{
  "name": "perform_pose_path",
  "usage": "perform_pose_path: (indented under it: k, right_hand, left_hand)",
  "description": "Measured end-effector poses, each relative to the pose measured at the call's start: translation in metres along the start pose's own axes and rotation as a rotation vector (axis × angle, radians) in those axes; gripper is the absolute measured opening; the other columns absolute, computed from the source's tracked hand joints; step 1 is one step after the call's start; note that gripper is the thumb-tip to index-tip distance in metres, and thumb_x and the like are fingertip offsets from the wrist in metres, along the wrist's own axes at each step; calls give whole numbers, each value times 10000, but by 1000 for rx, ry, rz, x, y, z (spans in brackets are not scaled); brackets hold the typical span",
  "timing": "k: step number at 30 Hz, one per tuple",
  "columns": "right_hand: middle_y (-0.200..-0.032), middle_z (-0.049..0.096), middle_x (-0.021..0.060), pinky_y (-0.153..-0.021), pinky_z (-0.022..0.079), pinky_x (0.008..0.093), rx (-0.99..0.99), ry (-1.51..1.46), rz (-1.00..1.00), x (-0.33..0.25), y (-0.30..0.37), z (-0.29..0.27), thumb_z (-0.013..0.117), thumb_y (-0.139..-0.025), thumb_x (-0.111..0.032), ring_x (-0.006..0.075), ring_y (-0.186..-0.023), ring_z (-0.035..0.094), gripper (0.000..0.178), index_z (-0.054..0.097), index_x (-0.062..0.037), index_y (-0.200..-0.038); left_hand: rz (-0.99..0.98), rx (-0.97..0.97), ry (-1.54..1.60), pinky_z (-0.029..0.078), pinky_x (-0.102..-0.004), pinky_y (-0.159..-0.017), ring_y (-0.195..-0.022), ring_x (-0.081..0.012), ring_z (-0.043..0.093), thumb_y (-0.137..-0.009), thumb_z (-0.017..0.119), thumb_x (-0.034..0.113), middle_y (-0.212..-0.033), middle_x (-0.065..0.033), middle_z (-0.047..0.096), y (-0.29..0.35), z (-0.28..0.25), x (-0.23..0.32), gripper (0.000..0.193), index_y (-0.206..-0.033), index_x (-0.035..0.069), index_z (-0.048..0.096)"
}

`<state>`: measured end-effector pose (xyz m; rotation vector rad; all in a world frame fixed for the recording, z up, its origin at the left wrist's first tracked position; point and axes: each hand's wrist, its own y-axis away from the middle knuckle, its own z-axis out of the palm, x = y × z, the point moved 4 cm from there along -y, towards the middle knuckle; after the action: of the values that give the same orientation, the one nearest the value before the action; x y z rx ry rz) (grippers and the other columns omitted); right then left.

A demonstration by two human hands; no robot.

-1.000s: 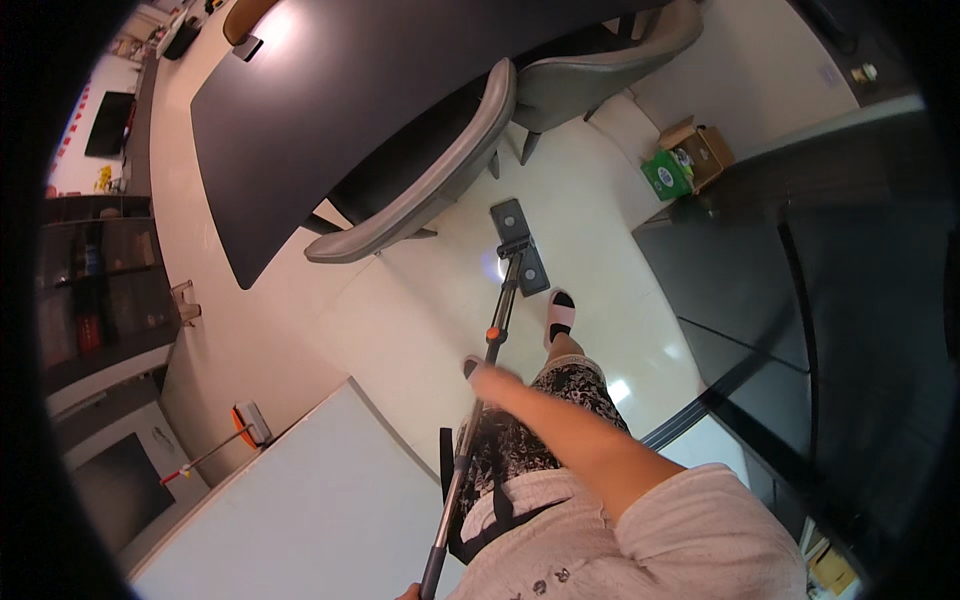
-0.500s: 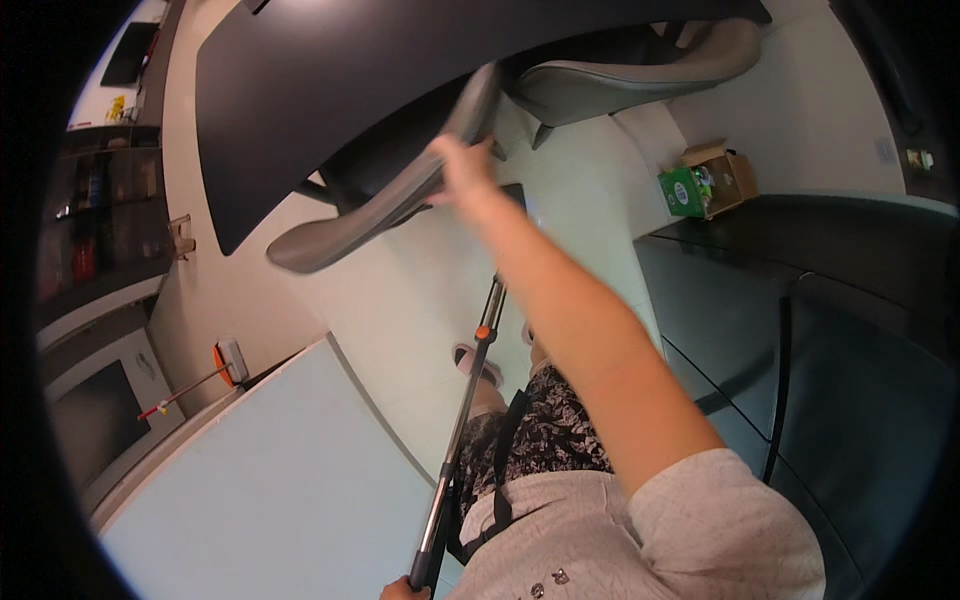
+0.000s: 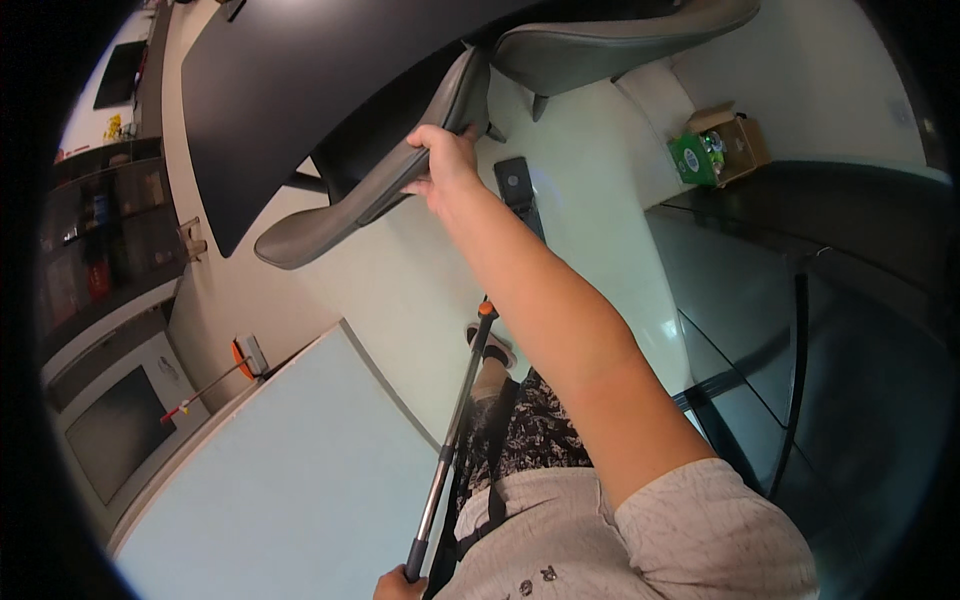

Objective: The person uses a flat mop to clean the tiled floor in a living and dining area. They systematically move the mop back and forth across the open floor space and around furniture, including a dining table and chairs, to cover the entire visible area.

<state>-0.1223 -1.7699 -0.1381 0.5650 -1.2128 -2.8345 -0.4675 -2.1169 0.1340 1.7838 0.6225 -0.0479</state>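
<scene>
My right hand [image 3: 440, 165] reaches far forward and grips the top edge of a grey chair's backrest [image 3: 340, 210]. The chair stands at a long dark table [image 3: 300, 70]. My left hand [image 3: 395, 583] shows only partly at the lower edge, shut on the metal pole of a floor mop [image 3: 455, 430]. The pole has an orange collar, and its dark flat head [image 3: 518, 185] lies on the pale floor just right of my right hand. My foot in a sandal [image 3: 490, 350] stands beside the pole.
A second grey chair [image 3: 600, 45] stands at the table's far side. A cardboard box with green packs [image 3: 720, 150] sits by the wall. A dark glass surface [image 3: 820, 300] lies at right, a pale tabletop [image 3: 280, 470] at lower left, and dark shelves [image 3: 100, 230] at far left.
My right arm has stretched out from beside my leg to the grey chair and closed on its backrest. The view has tipped forward. My left hand keeps hold of the mop pole.
</scene>
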Motion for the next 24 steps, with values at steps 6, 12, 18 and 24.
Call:
perform_pose_path:
  k: [6,12,18,24]
  right_hand:
    - [-1378,258,189,-829,450,570,128,-78,90,76,28,28,551,-600,-108,392,-1150,404,1055,-110,-230,-1413]
    - [-1381,282,164,-868,440,480,-183,178,143,109,34,6,665,-725,-251,312,-1180,406,998,-50,-240,-1422]
    - [-966,561,164,-706,489,346,98,1105,376,231,74,-257,685,-735,-361,229,-816,582,546,467,9,-1072]
    - [-705,484,99,-540,538,437,313,162,881,255,157,-221,569,-813,-103,253,-566,558,202,430,-4,-920]
  left_hand:
    - [2,-19,-23,464,-432,-670,-741,-384,595,-745,618,246,-770,-248,610,1,-8,12,296,-864,-25,597]
    - [-11,-10,-11,461,-424,-660,-765,-377,605,-758,621,268,-787,-249,611,15,-14,23,333,-926,-16,575]
    - [88,-78,24,462,-404,-679,-788,-389,617,-779,589,251,-799,-274,603,36,-7,34,289,-960,26,574]
    - [42,-155,122,460,-394,-709,-826,-386,610,-815,539,249,-831,-271,606,47,0,25,336,-1076,37,545]
